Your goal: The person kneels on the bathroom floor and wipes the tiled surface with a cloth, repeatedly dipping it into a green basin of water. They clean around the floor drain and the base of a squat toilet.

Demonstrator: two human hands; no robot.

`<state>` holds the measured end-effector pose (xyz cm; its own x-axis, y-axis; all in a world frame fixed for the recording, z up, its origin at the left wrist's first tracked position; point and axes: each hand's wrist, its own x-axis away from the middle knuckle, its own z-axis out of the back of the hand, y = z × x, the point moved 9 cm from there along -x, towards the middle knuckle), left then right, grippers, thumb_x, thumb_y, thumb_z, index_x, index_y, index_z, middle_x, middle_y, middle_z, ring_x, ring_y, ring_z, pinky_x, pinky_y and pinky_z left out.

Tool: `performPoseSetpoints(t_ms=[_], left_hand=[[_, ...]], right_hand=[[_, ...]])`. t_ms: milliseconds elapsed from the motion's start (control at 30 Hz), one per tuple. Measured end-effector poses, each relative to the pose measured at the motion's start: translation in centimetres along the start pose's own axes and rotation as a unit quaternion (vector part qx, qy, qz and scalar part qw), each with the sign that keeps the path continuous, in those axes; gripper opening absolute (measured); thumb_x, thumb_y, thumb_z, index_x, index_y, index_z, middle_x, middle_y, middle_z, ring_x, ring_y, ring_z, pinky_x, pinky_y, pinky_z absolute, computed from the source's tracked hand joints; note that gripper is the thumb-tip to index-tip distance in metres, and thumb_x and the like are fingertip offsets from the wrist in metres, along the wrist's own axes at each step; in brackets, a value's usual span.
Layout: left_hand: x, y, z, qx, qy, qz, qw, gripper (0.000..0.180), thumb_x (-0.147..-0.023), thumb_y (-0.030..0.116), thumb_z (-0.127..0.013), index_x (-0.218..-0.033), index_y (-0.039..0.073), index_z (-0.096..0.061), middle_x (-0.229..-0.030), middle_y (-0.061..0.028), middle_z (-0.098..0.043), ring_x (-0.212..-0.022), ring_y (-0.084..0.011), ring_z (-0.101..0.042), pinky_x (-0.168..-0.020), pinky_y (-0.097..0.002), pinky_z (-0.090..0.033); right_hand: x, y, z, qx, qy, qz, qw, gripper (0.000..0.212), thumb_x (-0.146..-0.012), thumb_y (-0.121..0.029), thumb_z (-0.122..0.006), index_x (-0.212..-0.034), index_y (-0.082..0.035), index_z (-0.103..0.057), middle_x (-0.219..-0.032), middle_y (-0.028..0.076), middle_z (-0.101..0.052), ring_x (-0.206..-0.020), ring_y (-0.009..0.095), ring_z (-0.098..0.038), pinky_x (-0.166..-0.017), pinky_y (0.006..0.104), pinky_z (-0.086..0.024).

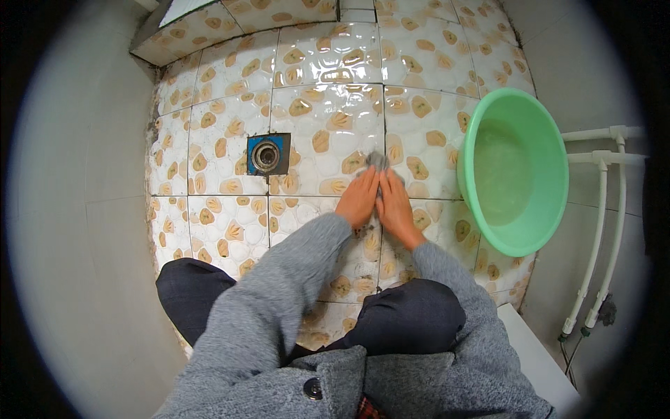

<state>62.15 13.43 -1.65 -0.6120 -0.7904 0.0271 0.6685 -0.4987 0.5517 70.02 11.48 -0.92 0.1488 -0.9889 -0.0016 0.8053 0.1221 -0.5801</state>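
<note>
Both arms in grey sleeves reach forward to the wet patterned floor. A small grey rag (pixel 377 160) pokes out ahead of my fingertips, pressed against the tiles near a grout line; most of it is hidden under my hands. My left hand (pixel 358 198) lies over its left side with fingers together. Close beside it, my right hand (pixel 396 206) bears on the rag from the right, its fingers also together and pointing forward. The tiled floor (pixel 321 112) is white with brown and tan pebble shapes and shines with water.
A round metal floor drain (pixel 266 155) in a blue-edged square lies left of my hands. To the right stands a light green basin (pixel 481 202) holding cloudy water. White pipes (pixel 599 237) run along the right wall. A tiled ledge (pixel 230 24) crosses the far left.
</note>
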Motion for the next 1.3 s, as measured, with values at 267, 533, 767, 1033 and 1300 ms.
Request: performPoseSetpoints(t_ms=[267, 533, 767, 1033, 1300], left_hand=[[1.7, 2.6, -1.6, -0.249, -0.046, -0.073, 0.965, 0.06, -0.086, 0.02, -0.047, -0.138, -0.007, -0.036, -0.148, -0.0238, -0.031, -0.137, -0.0348, -0.031, -0.109, -0.0426, -0.03], [-7.9, -9.4, 6.6, -0.24, 0.141, 0.055, 0.959, 0.051, -0.082, 0.011, -0.052, -0.127, -0.011, -0.043, -0.135, -0.0268, -0.043, -0.125, -0.0379, -0.042, -0.105, -0.0428, -0.034], [8.1, -3.1, 1.8, -0.262, -0.067, 0.091, 0.958, 0.058, -0.084, 0.013, -0.049, -0.135, -0.014, -0.036, -0.141, -0.0347, -0.031, -0.133, -0.0479, -0.028, -0.111, -0.053, -0.025], [-6.4, -0.1, -0.1, -0.232, 0.035, -0.026, 0.972, 0.052, -0.088, 0.016, -0.044, -0.133, -0.01, -0.042, -0.144, -0.026, -0.035, -0.135, -0.0384, -0.031, -0.111, -0.046, -0.026], [-8.6, -4.1, 2.6, -0.204, 0.037, 0.019, 0.978, 0.053, -0.087, 0.016, -0.048, -0.135, -0.006, -0.042, -0.144, -0.022, -0.037, -0.132, -0.0338, -0.036, -0.108, -0.0455, -0.029]], right_hand=[[3.2, 0.6, -1.4, 0.089, -0.011, -0.008, 0.996, 0.063, -0.084, -0.013, -0.061, -0.139, 0.001, -0.036, -0.148, 0.021, -0.031, -0.136, 0.036, -0.032, -0.111, 0.0464, -0.026], [-14.1, -0.4, -1.2, 0.001, 0.034, 0.111, 0.993, 0.044, -0.092, -0.012, -0.046, -0.135, -0.003, -0.043, -0.142, 0.019, -0.041, -0.132, 0.036, -0.037, -0.111, 0.0425, -0.028], [-0.7, -9.2, -5.2, -0.046, -0.035, 0.151, 0.987, 0.05, -0.084, -0.008, -0.049, -0.133, 0.005, -0.045, -0.142, 0.022, -0.04, -0.132, 0.034, -0.038, -0.109, 0.0441, -0.03], [-5.9, 2.4, 2.0, 0.06, 0.053, 0.006, 0.997, 0.051, -0.087, -0.01, -0.05, -0.136, 0.001, -0.043, -0.144, 0.021, -0.039, -0.131, 0.036, -0.039, -0.11, 0.044, -0.03], [-12.2, 1.9, 2.1, 0.028, 0.056, 0.068, 0.996, 0.046, -0.078, 0.001, -0.056, -0.125, 0.003, -0.052, -0.137, 0.02, -0.047, -0.127, 0.037, -0.044, -0.107, 0.044, -0.034]])
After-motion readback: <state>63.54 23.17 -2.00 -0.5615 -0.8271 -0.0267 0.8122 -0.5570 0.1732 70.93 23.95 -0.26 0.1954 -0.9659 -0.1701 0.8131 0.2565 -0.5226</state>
